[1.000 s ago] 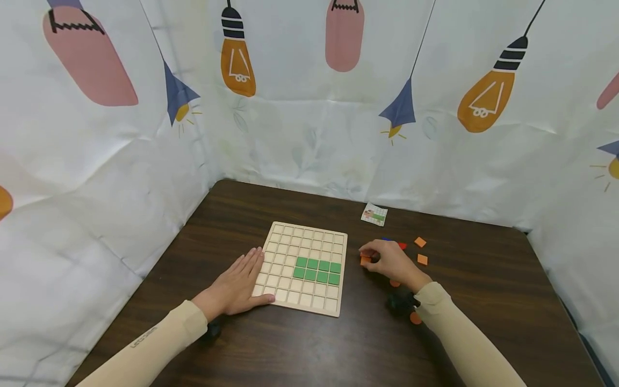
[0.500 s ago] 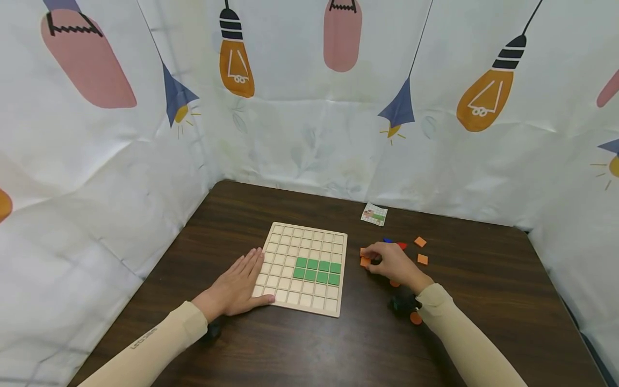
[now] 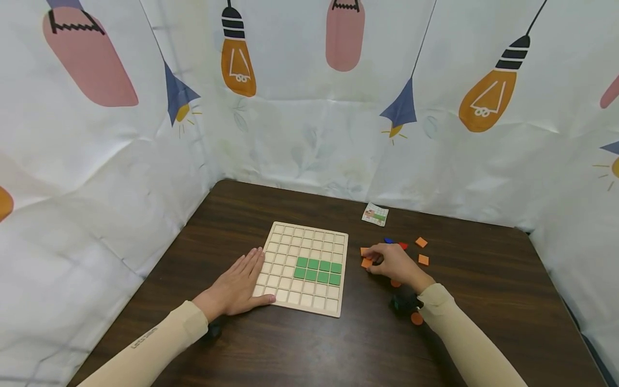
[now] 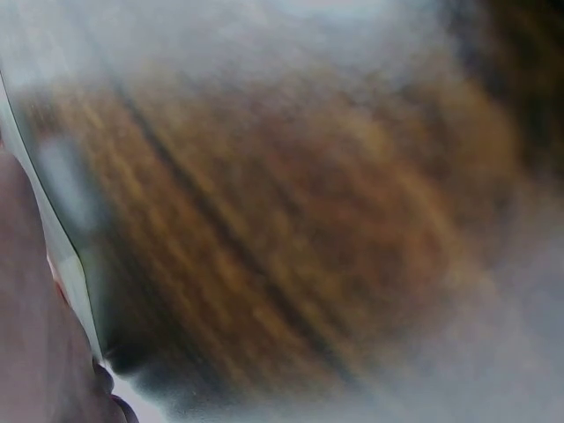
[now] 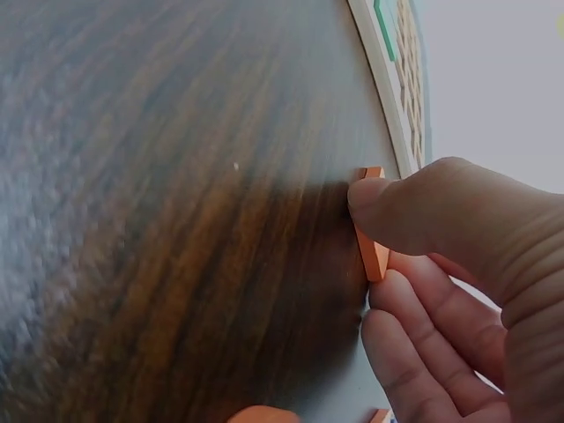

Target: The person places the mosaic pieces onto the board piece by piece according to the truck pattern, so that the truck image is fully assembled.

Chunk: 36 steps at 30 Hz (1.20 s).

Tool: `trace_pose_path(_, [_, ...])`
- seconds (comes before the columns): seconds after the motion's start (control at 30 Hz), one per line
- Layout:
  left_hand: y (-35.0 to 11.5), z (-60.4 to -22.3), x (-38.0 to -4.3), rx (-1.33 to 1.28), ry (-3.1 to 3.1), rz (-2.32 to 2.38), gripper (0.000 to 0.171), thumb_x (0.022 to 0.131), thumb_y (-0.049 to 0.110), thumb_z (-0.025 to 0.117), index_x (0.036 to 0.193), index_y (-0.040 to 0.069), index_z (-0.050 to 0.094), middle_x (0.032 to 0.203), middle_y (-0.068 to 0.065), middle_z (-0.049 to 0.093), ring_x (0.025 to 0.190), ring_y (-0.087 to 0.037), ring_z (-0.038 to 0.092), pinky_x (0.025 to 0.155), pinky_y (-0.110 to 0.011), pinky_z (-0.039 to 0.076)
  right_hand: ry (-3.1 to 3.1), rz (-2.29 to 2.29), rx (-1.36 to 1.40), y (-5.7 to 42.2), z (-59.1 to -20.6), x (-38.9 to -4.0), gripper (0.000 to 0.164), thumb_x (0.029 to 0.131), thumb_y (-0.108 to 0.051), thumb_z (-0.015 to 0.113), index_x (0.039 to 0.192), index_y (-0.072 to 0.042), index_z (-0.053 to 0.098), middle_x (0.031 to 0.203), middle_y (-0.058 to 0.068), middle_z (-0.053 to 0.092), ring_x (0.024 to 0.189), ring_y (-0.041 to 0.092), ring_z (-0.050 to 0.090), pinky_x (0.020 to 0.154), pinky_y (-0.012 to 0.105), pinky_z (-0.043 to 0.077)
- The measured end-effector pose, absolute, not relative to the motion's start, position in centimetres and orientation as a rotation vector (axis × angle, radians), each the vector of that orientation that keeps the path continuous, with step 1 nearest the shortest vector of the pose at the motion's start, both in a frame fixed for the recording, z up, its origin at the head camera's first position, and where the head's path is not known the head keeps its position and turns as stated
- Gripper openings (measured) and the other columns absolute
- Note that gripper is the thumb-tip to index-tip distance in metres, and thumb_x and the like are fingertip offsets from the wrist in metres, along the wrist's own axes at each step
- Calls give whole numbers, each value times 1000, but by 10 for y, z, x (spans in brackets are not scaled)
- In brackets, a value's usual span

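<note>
In the head view, a square wooden grid board (image 3: 278,269) lies on the table, with two rows of green tiles (image 3: 312,264) in its right half. My left hand (image 3: 234,287) rests flat along the board's left edge, fingers straight, the thumb at the near left corner. To the right of the board, my right hand (image 3: 398,264) pinches an orange square tile (image 3: 366,263) between thumb and fingers. The right wrist view shows the thumb across this orange tile (image 5: 374,251), fingers bent behind it. Another orange tile (image 3: 364,251) lies just beyond, partly covered by the fingertips.
A small printed card (image 3: 374,215) lies at the table's back. Around my right hand are a blue piece (image 3: 388,240), a red piece (image 3: 403,245), orange squares (image 3: 422,242) and round orange pieces (image 3: 417,319). The left wrist view is mostly blurred brown tabletop (image 4: 264,220).
My right hand has shifted slightly right and nearer, the orange tile moving a little with it. More of the second orange tile shows. My left hand and the board have stayed put.
</note>
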<state>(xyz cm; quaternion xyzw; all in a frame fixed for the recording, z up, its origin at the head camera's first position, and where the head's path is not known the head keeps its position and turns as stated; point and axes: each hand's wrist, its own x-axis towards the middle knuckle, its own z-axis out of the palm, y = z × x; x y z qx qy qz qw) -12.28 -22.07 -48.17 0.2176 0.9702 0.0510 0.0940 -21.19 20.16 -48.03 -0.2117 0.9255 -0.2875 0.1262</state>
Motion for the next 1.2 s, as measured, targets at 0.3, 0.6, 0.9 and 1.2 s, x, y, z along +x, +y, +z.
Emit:
trace_pose_path(0.3, [-223,-486,-123,652,2890,168,110,95,77,48,163,-5,18,173,-24,15,162,-40,16,130,-56,24,2703,-870,-697,198,-483,-211,29,87,-11,80,116,-11,76,105,1,73,90,11,66,80,28,59])
trace_pose_path(0.6, [-224,-490,-123,694,2927,226,110,95,76,50,162,-7,22,171,-26,20,160,-43,21,127,-59,27,2728,-924,-763,186,-476,-209,31,88,-12,77,119,-13,75,109,0,73,93,11,66,81,27,57])
trace_pose_path(0.9, [-223,-484,-121,674,2901,209,109,96,75,50,162,-6,20,172,-26,18,161,-41,19,129,-57,25,2733,-983,-803,163,-468,-211,32,88,-13,78,120,-11,75,109,1,73,93,13,65,81,27,58])
trace_pose_path(1.2, [-224,-482,-122,673,2896,164,109,96,75,49,162,-6,20,172,-25,17,162,-41,18,130,-56,25,2692,-1025,-833,135,-467,-216,36,86,-14,80,122,-9,75,107,2,73,90,16,66,80,29,57])
